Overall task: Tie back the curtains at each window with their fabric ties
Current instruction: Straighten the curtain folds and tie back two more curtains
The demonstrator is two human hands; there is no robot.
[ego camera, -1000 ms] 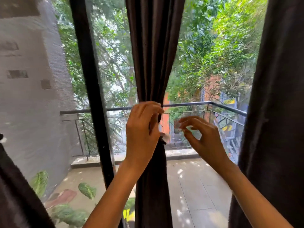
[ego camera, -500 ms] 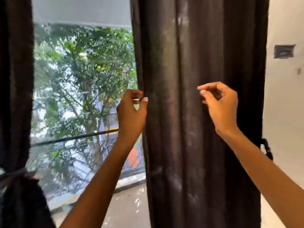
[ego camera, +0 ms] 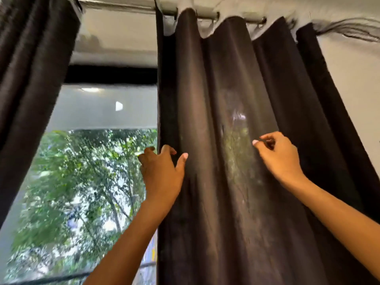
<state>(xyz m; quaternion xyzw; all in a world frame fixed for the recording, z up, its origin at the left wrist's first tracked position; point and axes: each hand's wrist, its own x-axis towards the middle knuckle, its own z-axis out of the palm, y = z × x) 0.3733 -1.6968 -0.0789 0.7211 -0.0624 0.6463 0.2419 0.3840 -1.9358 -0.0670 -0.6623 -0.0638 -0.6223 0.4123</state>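
The dark curtain (ego camera: 236, 140) hangs straight down from the rod (ego camera: 123, 6), its free edge at my left hand (ego camera: 162, 173), whose spread fingers reach around that edge. My right hand (ego camera: 279, 159), loosely curled, holds nothing, in front of the middle folds.

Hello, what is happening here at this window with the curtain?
A person is working on the dark curtain that hangs spread out from the rod. The left hand is at the curtain's left edge with fingers spread, the thumb on the front of the cloth. The right hand is raised in front of the folds, fingers curled; whether it pinches cloth is unclear. The curtain is not gathered yet, and no tie is visible.
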